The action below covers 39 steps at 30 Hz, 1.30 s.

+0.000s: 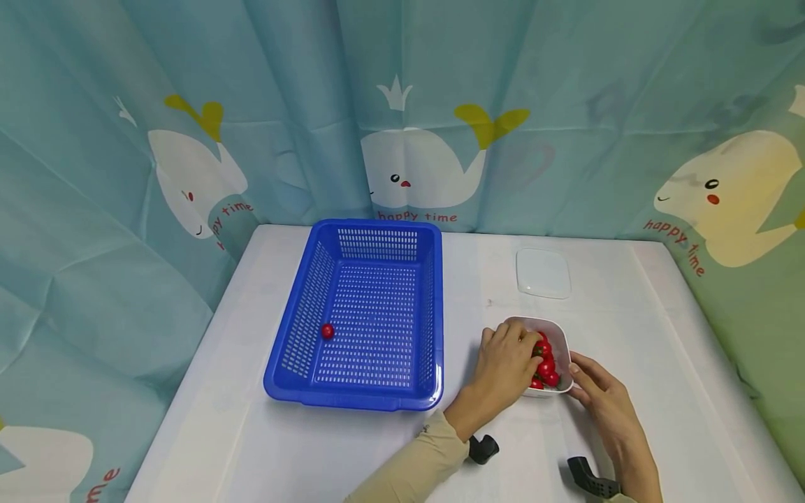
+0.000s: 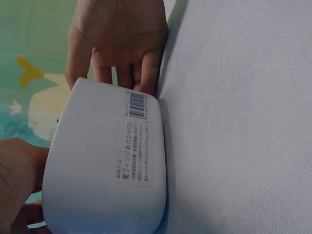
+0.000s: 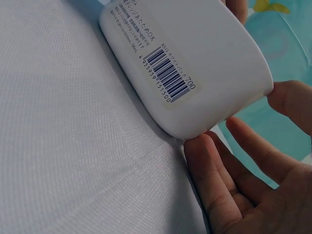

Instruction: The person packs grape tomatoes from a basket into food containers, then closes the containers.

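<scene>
A white plastic container (image 1: 562, 339) holding several red cherry tomatoes (image 1: 546, 367) stands on the table. My left hand (image 1: 505, 360) reaches over its left rim, with bent fingers down among the tomatoes; the fingertips are hidden, so whether they pinch one cannot be told. On the container's right side, my right hand (image 1: 605, 399) holds it, thumb at the rim and fingers against the wall. The right wrist view shows that thumb and fingers (image 3: 207, 170) touching the container's corner. A printed label (image 3: 168, 73) with a barcode is on its side.
A blue plastic basket (image 1: 436, 314) stands left of the container, with one cherry tomato (image 1: 328, 331) inside. Behind the container lies a translucent lid (image 1: 544, 273). A curtain with whale prints (image 1: 428, 168) hangs along the table's back edge.
</scene>
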### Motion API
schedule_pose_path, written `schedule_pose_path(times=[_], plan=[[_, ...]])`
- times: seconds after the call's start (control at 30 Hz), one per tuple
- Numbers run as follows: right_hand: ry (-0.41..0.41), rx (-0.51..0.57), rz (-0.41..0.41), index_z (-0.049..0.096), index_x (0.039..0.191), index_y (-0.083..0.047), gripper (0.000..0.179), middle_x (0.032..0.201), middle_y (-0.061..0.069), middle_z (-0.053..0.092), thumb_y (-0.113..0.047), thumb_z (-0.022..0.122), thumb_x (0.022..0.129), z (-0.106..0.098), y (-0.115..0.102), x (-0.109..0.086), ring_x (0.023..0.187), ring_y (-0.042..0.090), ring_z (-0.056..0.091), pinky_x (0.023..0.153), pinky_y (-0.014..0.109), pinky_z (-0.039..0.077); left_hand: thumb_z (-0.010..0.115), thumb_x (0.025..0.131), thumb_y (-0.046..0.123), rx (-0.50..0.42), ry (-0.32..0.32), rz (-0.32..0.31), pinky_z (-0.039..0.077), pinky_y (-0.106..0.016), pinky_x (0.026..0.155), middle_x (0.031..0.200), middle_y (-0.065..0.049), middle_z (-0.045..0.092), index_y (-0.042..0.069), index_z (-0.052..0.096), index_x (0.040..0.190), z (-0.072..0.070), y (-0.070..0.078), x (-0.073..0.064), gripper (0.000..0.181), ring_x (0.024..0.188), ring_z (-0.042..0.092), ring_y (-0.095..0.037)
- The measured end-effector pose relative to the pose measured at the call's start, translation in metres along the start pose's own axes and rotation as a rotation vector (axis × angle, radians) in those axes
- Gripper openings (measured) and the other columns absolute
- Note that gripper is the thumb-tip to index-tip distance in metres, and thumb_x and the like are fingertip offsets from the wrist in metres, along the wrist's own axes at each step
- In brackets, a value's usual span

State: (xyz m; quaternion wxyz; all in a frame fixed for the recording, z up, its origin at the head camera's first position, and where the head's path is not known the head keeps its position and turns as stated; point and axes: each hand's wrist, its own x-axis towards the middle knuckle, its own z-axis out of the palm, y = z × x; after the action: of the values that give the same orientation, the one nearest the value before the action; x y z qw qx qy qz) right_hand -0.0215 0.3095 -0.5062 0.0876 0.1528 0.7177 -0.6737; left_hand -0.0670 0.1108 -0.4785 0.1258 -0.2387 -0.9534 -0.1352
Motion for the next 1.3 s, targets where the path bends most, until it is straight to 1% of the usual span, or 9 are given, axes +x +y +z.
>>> schedule_pose_path(times=[0.23,0.43,0.6,0.7,0.77,0.9,1.07,1.23,1.3], plan=[[0.007,0.011,-0.004,0.062,0.139,-0.014,0.036,0.113,-0.028,0.066,-0.028,0.062,0.105,0.001,0.0,0.0,0.101,-0.008,0.066,0.083,0.013,0.057,0.073,0.097,0.04,-0.028,0.019,0.005,0.037,-0.02,0.079,0.111,0.012,0.066,0.03,0.072,0.123,-0.004,-0.002,-0.003,0.028,0.108,0.059,-0.005],[0.003,0.019,-0.013,0.065,0.136,-0.018,0.031,0.112,-0.027,0.067,-0.026,0.062,0.105,0.001,-0.001,-0.001,0.1,-0.007,0.067,0.083,0.013,0.057,0.071,0.098,0.041,-0.05,0.017,0.007,0.037,-0.019,0.079,0.112,0.013,0.067,0.03,0.072,0.123,-0.011,0.0,-0.01,0.027,0.106,0.059,-0.006],[-0.001,0.017,-0.013,0.063,0.138,-0.014,0.034,0.113,-0.027,0.066,-0.026,0.062,0.106,0.001,-0.001,-0.001,0.1,-0.007,0.067,0.083,0.013,0.057,0.071,0.098,0.041,-0.087,0.016,0.008,0.037,-0.017,0.078,0.112,0.013,0.068,0.03,0.072,0.121,-0.018,0.001,-0.015,0.026,0.103,0.059,-0.006],[0.0,0.01,0.002,0.059,0.142,-0.01,0.04,0.113,-0.028,0.065,-0.028,0.062,0.106,0.0,0.0,-0.001,0.101,-0.008,0.067,0.083,0.013,0.057,0.072,0.098,0.039,-0.125,0.03,0.01,0.037,-0.016,0.077,0.111,0.013,0.069,0.029,0.073,0.118,-0.023,0.001,-0.017,0.022,0.102,0.06,-0.006],[0.002,0.005,0.011,0.058,0.143,-0.01,0.042,0.114,-0.029,0.065,-0.029,0.063,0.105,0.0,0.0,-0.001,0.101,-0.008,0.067,0.083,0.013,0.056,0.073,0.097,0.036,-0.158,0.046,0.015,0.038,-0.016,0.076,0.11,0.013,0.07,0.029,0.074,0.116,-0.026,0.001,-0.019,0.02,0.101,0.06,-0.007],[-0.002,0.018,0.009,0.056,0.144,-0.007,0.044,0.115,-0.028,0.065,-0.027,0.062,0.106,-0.001,0.0,0.0,0.102,-0.007,0.067,0.084,0.013,0.057,0.075,0.096,0.031,-0.225,0.069,0.025,0.041,-0.014,0.078,0.108,0.012,0.07,0.027,0.075,0.115,-0.037,0.0,-0.024,0.019,0.1,0.061,-0.007],[0.0,0.005,0.009,0.054,0.146,-0.006,0.047,0.114,-0.029,0.064,-0.028,0.063,0.105,-0.001,0.001,0.0,0.102,-0.009,0.067,0.084,0.012,0.056,0.074,0.097,0.03,-0.3,0.058,0.029,0.045,-0.013,0.082,0.11,0.011,0.071,0.025,0.074,0.118,-0.056,-0.005,-0.032,0.022,0.101,0.062,-0.006],[0.004,0.002,0.015,0.054,0.146,-0.006,0.047,0.114,-0.03,0.063,-0.028,0.063,0.105,-0.001,0.001,0.0,0.102,-0.009,0.066,0.085,0.011,0.056,0.074,0.098,0.029,-0.355,0.079,0.025,0.043,-0.012,0.081,0.111,0.011,0.07,0.024,0.073,0.12,-0.074,-0.015,-0.042,0.023,0.099,0.06,-0.006],[0.006,0.0,0.018,0.053,0.147,-0.005,0.049,0.114,-0.03,0.063,-0.028,0.064,0.105,0.0,0.0,0.0,0.102,-0.009,0.066,0.085,0.011,0.056,0.074,0.097,0.028,-0.368,0.1,0.026,0.042,-0.012,0.08,0.109,0.011,0.07,0.025,0.072,0.121,-0.08,-0.019,-0.046,0.024,0.096,0.059,-0.006]])
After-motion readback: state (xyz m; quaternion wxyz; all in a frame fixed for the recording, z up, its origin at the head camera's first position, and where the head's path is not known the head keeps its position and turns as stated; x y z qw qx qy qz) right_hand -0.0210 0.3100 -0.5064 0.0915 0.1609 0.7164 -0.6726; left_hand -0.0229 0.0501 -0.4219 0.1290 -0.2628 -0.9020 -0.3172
